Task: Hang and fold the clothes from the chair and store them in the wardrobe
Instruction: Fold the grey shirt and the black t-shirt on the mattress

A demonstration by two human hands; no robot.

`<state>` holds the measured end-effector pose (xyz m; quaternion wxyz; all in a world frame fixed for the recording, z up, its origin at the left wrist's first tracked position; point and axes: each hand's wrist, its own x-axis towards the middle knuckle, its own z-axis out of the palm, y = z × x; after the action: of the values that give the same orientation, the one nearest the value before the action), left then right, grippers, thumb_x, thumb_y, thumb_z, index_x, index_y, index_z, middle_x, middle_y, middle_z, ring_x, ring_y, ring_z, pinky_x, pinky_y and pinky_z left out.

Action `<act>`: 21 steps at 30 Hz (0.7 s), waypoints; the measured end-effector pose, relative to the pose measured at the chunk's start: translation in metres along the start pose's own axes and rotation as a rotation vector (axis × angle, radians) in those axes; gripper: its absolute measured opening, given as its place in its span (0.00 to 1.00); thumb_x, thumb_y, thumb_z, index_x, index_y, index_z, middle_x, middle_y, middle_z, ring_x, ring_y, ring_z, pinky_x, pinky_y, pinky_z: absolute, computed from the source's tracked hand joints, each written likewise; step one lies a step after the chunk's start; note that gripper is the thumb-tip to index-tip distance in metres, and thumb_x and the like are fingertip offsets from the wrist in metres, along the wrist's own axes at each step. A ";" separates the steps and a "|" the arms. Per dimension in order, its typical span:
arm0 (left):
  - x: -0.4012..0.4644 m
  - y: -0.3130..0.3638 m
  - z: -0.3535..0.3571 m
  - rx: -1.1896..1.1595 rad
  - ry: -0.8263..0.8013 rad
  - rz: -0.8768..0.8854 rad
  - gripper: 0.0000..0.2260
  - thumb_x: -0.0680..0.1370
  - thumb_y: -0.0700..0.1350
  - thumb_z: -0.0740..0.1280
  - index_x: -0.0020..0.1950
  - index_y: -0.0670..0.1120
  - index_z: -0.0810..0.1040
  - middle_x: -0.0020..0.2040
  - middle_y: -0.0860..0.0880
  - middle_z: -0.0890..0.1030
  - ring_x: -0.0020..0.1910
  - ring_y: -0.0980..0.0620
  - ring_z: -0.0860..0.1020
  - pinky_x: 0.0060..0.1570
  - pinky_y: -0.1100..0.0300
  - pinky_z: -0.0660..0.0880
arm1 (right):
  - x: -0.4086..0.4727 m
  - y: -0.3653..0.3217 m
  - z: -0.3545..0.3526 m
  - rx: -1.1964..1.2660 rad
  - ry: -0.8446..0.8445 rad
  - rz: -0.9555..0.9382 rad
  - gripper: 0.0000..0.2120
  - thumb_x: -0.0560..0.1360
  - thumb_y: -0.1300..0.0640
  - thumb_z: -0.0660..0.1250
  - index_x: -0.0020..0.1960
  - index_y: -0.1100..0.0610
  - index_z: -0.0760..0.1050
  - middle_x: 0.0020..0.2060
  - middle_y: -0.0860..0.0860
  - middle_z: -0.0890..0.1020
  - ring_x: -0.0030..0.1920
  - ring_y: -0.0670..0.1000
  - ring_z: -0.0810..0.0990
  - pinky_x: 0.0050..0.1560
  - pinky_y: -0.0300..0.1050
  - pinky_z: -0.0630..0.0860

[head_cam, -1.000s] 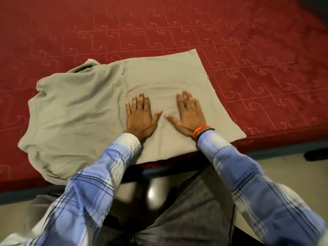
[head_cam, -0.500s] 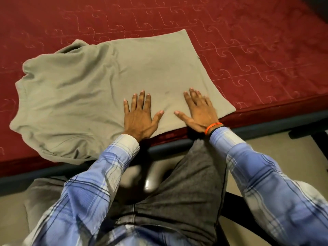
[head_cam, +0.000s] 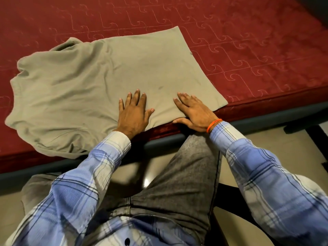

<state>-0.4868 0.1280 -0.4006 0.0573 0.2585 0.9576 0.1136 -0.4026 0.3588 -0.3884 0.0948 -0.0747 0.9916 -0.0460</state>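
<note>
A grey-green T-shirt (head_cam: 110, 77) lies spread on the red mattress (head_cam: 248, 41), its collar and sleeves bunched toward the left and its hem toward the right. My left hand (head_cam: 134, 112) lies flat on the shirt near its front edge, fingers straight and spread. My right hand (head_cam: 193, 110), with an orange band at the wrist, presses flat on the shirt's lower right part, its thumb at the cloth's edge over the mattress front. Neither hand grips the cloth.
The mattress sits on a dark blue-grey bed frame (head_cam: 266, 118) along its front edge. Below it is a pale floor (head_cam: 276, 144). Dark furniture legs (head_cam: 316, 137) stand at the right. My grey trousers (head_cam: 186, 174) fill the foreground.
Both flat hands have slid back over the shirt toward the mattress's front edge. The view has tilted down and shows more of my legs.
</note>
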 end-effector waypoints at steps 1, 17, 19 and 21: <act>-0.002 0.000 0.001 -0.013 0.007 0.023 0.28 0.82 0.58 0.55 0.78 0.47 0.58 0.80 0.46 0.54 0.79 0.43 0.52 0.75 0.40 0.47 | -0.001 0.002 0.000 -0.003 -0.021 -0.014 0.45 0.72 0.30 0.41 0.79 0.58 0.53 0.78 0.59 0.54 0.78 0.60 0.52 0.77 0.58 0.51; -0.030 0.027 -0.017 -0.083 0.025 0.301 0.28 0.73 0.66 0.64 0.60 0.45 0.80 0.67 0.46 0.77 0.66 0.42 0.75 0.62 0.49 0.73 | -0.010 0.014 -0.004 0.062 0.129 -0.108 0.32 0.74 0.39 0.63 0.69 0.60 0.73 0.67 0.60 0.74 0.69 0.62 0.71 0.66 0.62 0.71; -0.034 0.036 -0.015 0.023 -0.065 0.275 0.25 0.74 0.59 0.70 0.64 0.45 0.77 0.73 0.47 0.71 0.72 0.42 0.69 0.66 0.45 0.69 | -0.011 0.015 -0.006 0.094 0.160 -0.101 0.25 0.76 0.45 0.67 0.67 0.59 0.76 0.66 0.59 0.76 0.68 0.61 0.73 0.66 0.60 0.72; -0.035 0.037 -0.015 0.059 -0.075 0.232 0.19 0.76 0.50 0.71 0.64 0.45 0.76 0.73 0.49 0.70 0.72 0.43 0.68 0.64 0.43 0.70 | -0.014 0.017 -0.009 0.149 0.170 -0.102 0.20 0.76 0.49 0.68 0.65 0.58 0.78 0.66 0.57 0.76 0.68 0.58 0.74 0.65 0.58 0.73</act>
<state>-0.4415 0.1390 -0.3756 0.0717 0.3730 0.9215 0.0814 -0.3934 0.3788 -0.3793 0.0131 -0.1136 0.9848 -0.1306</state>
